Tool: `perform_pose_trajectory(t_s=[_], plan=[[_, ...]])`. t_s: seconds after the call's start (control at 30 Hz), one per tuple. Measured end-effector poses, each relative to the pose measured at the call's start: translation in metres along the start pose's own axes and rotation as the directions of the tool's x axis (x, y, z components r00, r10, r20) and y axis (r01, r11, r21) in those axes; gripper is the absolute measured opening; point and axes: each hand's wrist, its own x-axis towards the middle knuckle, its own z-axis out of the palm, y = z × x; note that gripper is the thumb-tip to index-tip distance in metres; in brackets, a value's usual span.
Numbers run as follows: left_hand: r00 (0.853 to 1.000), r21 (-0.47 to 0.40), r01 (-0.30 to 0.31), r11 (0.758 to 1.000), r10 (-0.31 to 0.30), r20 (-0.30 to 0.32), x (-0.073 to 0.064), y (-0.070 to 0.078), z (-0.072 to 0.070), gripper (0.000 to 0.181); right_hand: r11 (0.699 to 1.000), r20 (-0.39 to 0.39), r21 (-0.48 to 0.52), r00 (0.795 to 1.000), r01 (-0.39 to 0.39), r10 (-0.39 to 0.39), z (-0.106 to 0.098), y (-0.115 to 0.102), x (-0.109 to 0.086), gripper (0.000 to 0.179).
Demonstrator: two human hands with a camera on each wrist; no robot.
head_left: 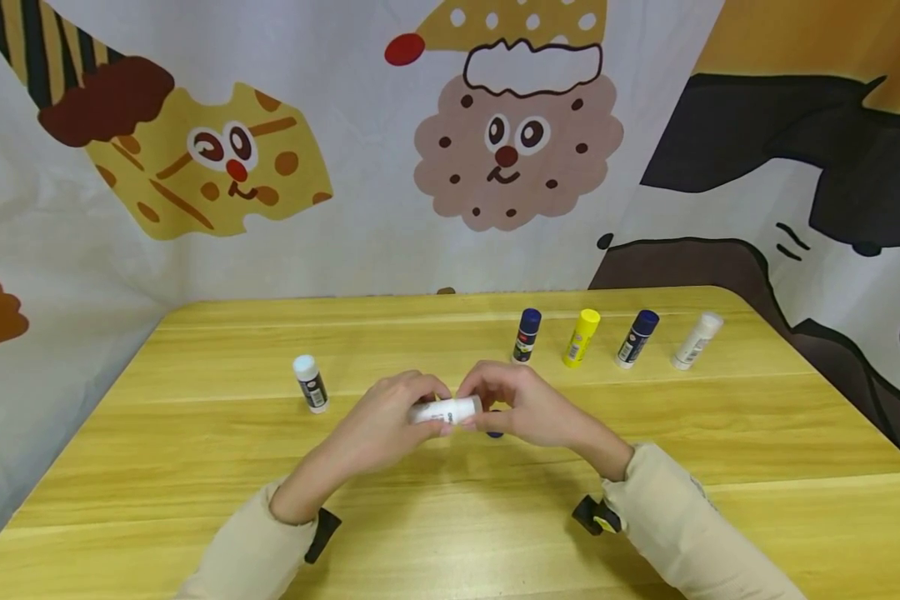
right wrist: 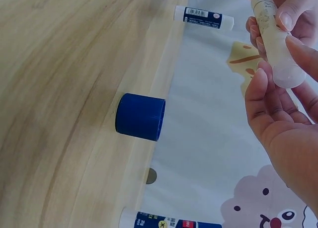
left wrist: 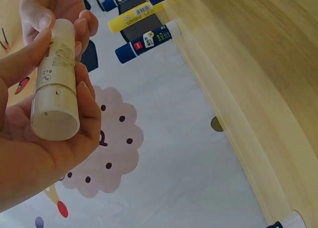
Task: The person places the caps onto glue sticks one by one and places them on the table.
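A white glue stick (head_left: 444, 411) lies sideways between both hands, off the table. My left hand (head_left: 390, 412) grips one end of it, thumb in front and fingers behind. With thumb and fingers, my right hand (head_left: 521, 404) pinches the opposite end, which looks translucent in the right wrist view. Small print and a worn label mark the stick's barrel (left wrist: 62, 56). Partly hidden by the right hand in the head view, a blue cap (right wrist: 140, 116) stands on the table, its open rim up.
At the back right, a row of upright glue sticks holds a blue-capped one (head_left: 526, 335), a yellow one (head_left: 582, 337), another blue-capped one (head_left: 637, 338) and a white one (head_left: 696, 342). A white-capped stick with a dark label (head_left: 311, 385) stands left on the wooden table (head_left: 195, 450).
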Motion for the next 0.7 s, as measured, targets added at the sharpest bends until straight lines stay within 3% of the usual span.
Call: perform_pose_trajectory(t_s=[0.7], plan=[[1.0, -0.038, -0.002, 0.999, 0.002, -0.004, -0.0003, -0.0029, -0.0011, 0.02, 0.999, 0.003, -0.041, 1.0, -0.011, 0.011, -0.0025, -0.0012, -0.0014, 0.021]])
